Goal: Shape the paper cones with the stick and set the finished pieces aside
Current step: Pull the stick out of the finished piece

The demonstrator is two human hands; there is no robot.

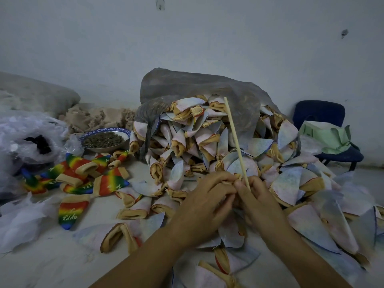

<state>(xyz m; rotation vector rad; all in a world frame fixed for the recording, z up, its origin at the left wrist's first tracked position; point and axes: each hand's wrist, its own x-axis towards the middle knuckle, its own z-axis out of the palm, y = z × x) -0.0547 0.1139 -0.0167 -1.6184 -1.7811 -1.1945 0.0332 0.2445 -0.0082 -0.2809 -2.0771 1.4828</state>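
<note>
Mid-task. Left hand (205, 196) grips a pale cone (232, 179) at lower centre, mostly hidden. Right hand (257, 197) pinches the stick (236, 142) poked into it. The big pile (197, 138) behind looks unshaped. Rainbow cones (83, 173) at left are probably finished. Most is left.

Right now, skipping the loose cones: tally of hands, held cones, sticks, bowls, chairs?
Hands: 2 (left hand, right hand)
Held cone: 1
Stick: 1
Bowl: 1
Chair: 1
Total: 6
</note>
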